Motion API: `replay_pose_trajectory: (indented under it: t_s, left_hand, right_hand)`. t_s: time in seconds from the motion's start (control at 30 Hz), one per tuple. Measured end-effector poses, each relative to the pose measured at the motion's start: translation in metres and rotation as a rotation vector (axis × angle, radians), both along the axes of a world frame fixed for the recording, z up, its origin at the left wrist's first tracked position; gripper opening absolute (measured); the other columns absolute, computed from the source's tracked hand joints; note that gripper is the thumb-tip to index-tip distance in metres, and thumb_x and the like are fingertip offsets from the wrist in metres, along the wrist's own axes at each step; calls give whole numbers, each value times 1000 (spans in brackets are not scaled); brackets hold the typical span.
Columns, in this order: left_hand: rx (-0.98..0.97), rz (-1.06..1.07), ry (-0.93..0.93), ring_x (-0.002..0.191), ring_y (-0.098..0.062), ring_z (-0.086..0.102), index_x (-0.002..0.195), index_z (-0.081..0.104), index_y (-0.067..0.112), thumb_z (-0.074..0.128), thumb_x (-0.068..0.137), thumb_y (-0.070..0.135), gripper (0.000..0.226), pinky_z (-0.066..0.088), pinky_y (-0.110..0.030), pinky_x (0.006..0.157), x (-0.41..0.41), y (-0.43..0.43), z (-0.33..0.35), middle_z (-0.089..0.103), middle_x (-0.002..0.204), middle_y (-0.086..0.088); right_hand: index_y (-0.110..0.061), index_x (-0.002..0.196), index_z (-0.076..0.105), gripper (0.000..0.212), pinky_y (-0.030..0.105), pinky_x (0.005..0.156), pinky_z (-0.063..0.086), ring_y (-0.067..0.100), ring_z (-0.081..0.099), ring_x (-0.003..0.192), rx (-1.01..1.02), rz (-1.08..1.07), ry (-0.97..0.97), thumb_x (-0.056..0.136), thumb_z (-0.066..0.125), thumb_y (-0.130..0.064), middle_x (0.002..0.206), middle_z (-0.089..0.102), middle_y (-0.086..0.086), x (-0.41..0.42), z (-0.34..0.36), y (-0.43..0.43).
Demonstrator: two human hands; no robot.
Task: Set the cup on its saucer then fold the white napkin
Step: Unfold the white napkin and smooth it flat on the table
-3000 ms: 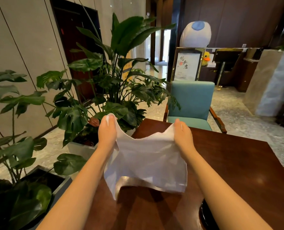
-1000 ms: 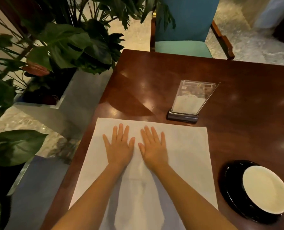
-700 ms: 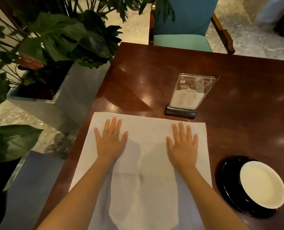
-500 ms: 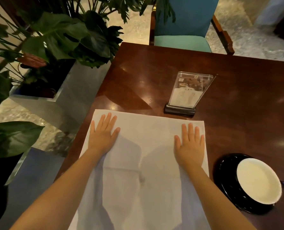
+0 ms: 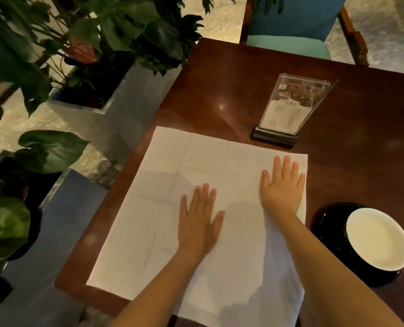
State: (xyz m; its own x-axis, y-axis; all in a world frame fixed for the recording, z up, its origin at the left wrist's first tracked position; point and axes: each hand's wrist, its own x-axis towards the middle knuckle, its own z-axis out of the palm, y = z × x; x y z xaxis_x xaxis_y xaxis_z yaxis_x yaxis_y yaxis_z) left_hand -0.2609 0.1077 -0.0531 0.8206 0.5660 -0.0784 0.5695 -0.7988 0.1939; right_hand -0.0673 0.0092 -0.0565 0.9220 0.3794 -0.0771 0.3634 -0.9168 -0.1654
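Note:
The white napkin (image 5: 172, 185) lies spread flat and unfolded on the dark wooden table (image 5: 219, 79), showing faint crease lines. My left hand (image 5: 199, 223) rests palm down near the napkin's middle, fingers apart. My right hand (image 5: 282, 185) presses flat by the napkin's right edge, fingers spread. To the right a cup (image 5: 378, 239) with a white inside sits on its black saucer (image 5: 330, 223), apart from both hands.
A clear acrylic menu stand (image 5: 288, 109) on a dark base stands just beyond the napkin's far edge. A teal chair (image 5: 290, 29) faces the table's far side. Leafy plants in grey planters (image 5: 97, 95) line the floor to the left of the table.
The napkin went from held in the air to flat on the table. My hands slid apart across it; then the left hand moved back toward the middle and nearer me.

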Motion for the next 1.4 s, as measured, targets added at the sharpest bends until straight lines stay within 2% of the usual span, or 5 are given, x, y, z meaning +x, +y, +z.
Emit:
replay_pose_trajectory:
  t_s: [0.43, 0.6, 0.7, 0.9, 1.4]
  left_hand:
    - [-13, 335, 56, 144, -14, -9, 149, 6, 22, 0, 89, 60, 71, -1, -41, 119, -138, 45, 2, -2, 157, 2]
    - [-8, 335, 44, 144, -15, -9, 149, 5, 24, -1, 88, 61, 72, -2, -41, 119, -136, 46, 0, -2, 157, 3]
    - [-9, 340, 34, 144, -14, -8, 149, 7, 23, 1, 88, 60, 72, -3, -41, 119, -137, 46, -2, -1, 158, 3]
    - [-7, 329, 38, 144, -15, -10, 149, 3, 23, 3, 89, 60, 70, -7, -39, 118, -136, 44, -2, -4, 158, 3]
    - [17, 281, 55, 145, -19, -6, 149, 4, 21, 10, 92, 57, 67, -5, -42, 117, -137, 48, 4, -2, 158, -1]
  right_hand:
    - [-12, 150, 10, 56, 50, 118, 2, 29, 1, 146, 22, 62, -8, 100, 15, -37, 159, 5, 10, -18, 19, 9]
    - [-7, 140, 39, 57, 53, 111, 16, 33, 34, 137, 168, 586, 39, 93, 21, -33, 149, 36, 13, -166, 27, 59]
    - [-17, 149, 2, 56, 45, 116, -9, 24, -5, 146, -3, 751, 139, 100, 12, -41, 159, -3, 2, -225, 17, 64]
    - [-21, 145, 30, 59, 46, 112, 12, 25, 26, 141, 18, 667, 96, 97, 8, -48, 153, 31, 2, -193, 8, -14]
    - [-16, 148, 21, 65, 36, 116, 5, 22, 16, 143, -107, 504, 54, 96, 9, -54, 155, 19, 6, -144, 14, -182]
